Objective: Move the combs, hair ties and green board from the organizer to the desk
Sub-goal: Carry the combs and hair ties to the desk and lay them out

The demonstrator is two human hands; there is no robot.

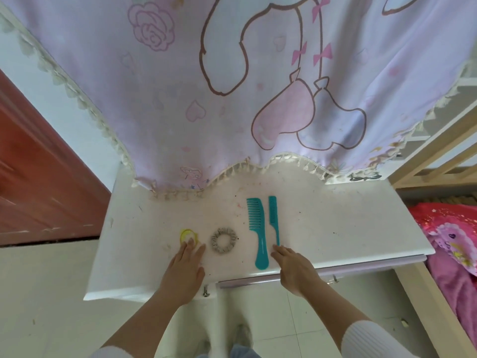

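Note:
Two teal combs lie side by side on the white desk (335, 223): a wide-toothed comb (258, 233) and, to its right, a thin fine-toothed comb (273, 218). Left of them rests a grey scrunchie (224, 240), and further left a yellow hair tie (188, 235). My left hand (185, 267) lies flat on the desk with its fingertips touching the yellow hair tie. My right hand (294, 267) rests flat with its fingertips at the thin comb's handle end. Neither hand holds anything. No organizer or green board is in view.
A pink cartoon-print curtain (232, 86) with a tasselled hem hangs over the desk's back edge. A red door (38, 177) stands at the left. A wooden bed frame (438, 156) with pink bedding (454, 241) is at the right. A drawer front (361, 267) sits below the desk edge.

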